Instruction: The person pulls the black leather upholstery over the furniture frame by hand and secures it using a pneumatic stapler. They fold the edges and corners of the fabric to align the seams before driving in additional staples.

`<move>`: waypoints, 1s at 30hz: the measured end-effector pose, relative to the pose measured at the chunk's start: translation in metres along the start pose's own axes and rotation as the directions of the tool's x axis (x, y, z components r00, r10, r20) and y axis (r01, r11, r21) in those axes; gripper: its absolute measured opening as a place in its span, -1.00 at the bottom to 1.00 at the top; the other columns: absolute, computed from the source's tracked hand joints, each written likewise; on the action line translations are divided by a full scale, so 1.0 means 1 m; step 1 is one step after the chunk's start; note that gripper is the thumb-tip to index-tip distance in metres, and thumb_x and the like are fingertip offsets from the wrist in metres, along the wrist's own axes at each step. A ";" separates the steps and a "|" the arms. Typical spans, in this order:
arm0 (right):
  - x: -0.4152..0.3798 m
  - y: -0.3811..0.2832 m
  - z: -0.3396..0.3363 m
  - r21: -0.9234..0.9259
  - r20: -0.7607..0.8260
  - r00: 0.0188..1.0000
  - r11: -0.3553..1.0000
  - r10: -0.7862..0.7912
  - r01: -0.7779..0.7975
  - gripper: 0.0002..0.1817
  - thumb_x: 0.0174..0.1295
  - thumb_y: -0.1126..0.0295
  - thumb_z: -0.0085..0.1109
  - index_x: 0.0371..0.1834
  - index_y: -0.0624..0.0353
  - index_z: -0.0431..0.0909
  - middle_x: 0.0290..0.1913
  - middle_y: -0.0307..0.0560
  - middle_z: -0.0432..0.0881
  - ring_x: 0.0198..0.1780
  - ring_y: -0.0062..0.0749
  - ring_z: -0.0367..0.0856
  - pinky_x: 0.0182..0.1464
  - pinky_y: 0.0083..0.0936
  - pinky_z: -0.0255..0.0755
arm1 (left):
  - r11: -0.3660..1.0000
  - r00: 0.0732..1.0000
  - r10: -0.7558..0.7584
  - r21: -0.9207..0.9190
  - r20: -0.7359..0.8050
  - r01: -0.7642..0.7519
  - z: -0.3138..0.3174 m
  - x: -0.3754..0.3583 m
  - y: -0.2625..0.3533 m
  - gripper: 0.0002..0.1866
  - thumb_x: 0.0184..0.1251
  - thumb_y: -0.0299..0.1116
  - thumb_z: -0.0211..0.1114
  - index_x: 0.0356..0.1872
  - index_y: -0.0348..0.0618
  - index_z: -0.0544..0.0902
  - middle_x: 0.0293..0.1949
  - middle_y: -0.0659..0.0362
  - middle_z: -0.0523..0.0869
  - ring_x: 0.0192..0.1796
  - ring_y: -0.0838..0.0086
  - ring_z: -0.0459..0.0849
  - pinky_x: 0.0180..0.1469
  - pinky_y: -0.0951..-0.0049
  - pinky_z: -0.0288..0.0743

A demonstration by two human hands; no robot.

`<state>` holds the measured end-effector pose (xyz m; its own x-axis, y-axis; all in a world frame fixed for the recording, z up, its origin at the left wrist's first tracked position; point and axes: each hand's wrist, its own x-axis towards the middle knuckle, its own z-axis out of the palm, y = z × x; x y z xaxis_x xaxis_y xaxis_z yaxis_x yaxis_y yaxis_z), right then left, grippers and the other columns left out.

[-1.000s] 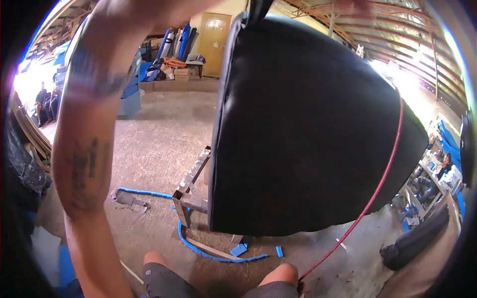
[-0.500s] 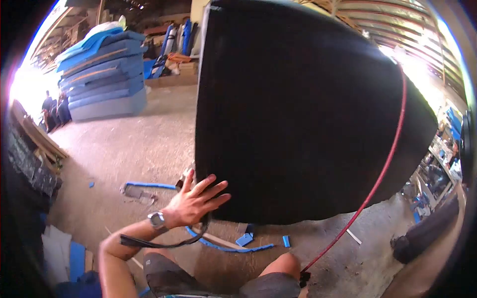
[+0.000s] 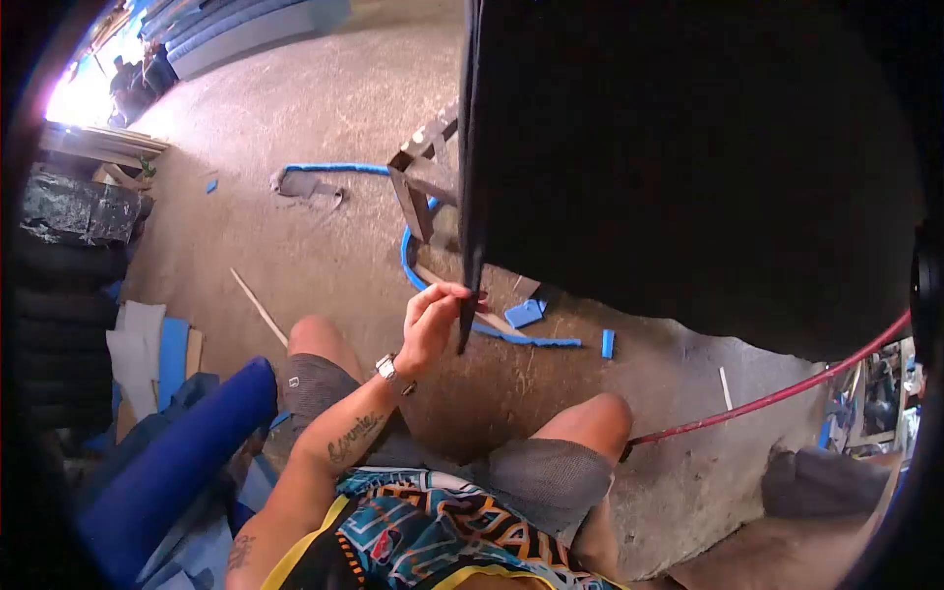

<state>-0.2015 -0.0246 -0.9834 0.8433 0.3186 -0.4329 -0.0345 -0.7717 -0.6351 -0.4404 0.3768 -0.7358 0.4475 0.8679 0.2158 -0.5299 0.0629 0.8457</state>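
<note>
Black fabric (image 3: pixel 610 118) covers the large upholstered panel (image 3: pixel 708 197) at the upper right. The left hand (image 3: pixel 430 331) has its grip pinched on a dark strip (image 3: pixel 473 236) hanging along the panel's left edge, near a wooden frame (image 3: pixel 409 197). Blue foam strips (image 3: pixel 334 167) lie on the concrete floor (image 3: pixel 236 221); a red hose (image 3: pixel 767 400) curves below the panel. The right hand is out of view, its grip untellable.

Our single view looks from our head, forward and steeply down, close over our teal-and-black patterned shirt (image 3: pixel 433 526) and grey fabric shorts (image 3: pixel 556 480), reaching farther across the brown concrete floor (image 3: pixel 231 231).
</note>
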 end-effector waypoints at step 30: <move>0.056 -0.272 0.105 -0.227 0.534 0.838 0.937 -0.110 0.267 -0.70 0.11 0.23 0.37 -0.36 0.28 0.60 -0.66 -0.21 0.55 -0.65 -0.52 0.50 -0.57 -0.45 0.37 | 0.639 0.870 0.335 0.591 0.362 -0.492 -0.118 0.091 -0.121 -0.80 0.21 -0.33 0.39 -0.41 -0.21 0.57 -0.47 0.04 0.51 -0.37 0.13 0.51 -0.33 0.27 0.39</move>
<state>-0.2010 0.2612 -0.9017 0.4245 0.6455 -0.6349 0.3142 -0.7627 -0.5653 -0.4201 0.5064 -0.8761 0.4724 0.5975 0.6480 -0.1328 -0.6785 0.7225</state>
